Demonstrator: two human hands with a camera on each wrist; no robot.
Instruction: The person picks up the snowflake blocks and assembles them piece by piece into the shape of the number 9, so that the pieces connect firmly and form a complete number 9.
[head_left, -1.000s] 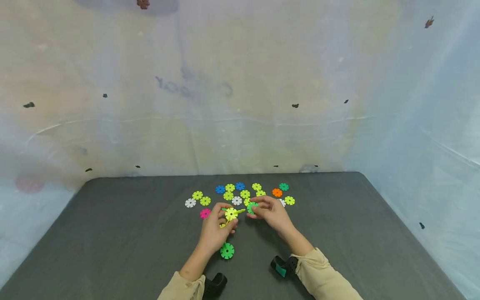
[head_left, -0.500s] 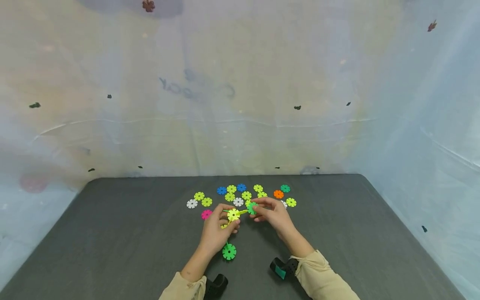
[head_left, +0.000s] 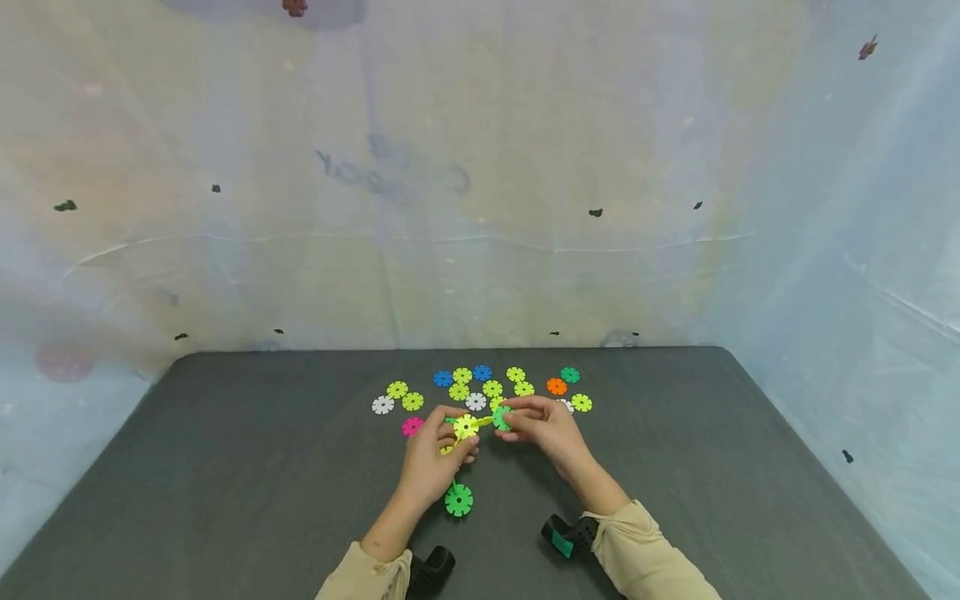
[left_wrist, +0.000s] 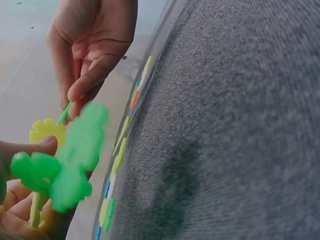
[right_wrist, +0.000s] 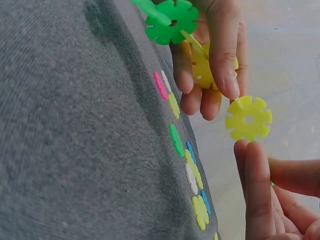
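My left hand (head_left: 426,468) holds a joined cluster of notched plastic discs. A yellow disc (head_left: 466,427) sits at its fingertips, and a green disc (head_left: 459,501) hangs below the palm. My right hand (head_left: 553,432) pinches a single green disc (head_left: 500,418) between thumb and fingers. In the right wrist view, the yellow disc (right_wrist: 260,120) on the cluster's end meets the right fingertips (right_wrist: 256,150), where only a sliver of green shows. Blurred green discs (left_wrist: 82,140) of the cluster stand near the camera in the left wrist view. Fingers partly hide the joints.
Loose discs lie along the far part of the grey table (head_left: 262,467): a pink disc (head_left: 412,427), an orange disc (head_left: 557,387), a blue disc (head_left: 443,378), a white disc (head_left: 383,405) and several yellow ones. A pale sheet (head_left: 480,275) hangs behind and at the sides.
The right hand's green disc and the cluster's yellow end disc were apart a second ago; they now meet. Both hands stay nearly in place, and the loose discs lie as before.
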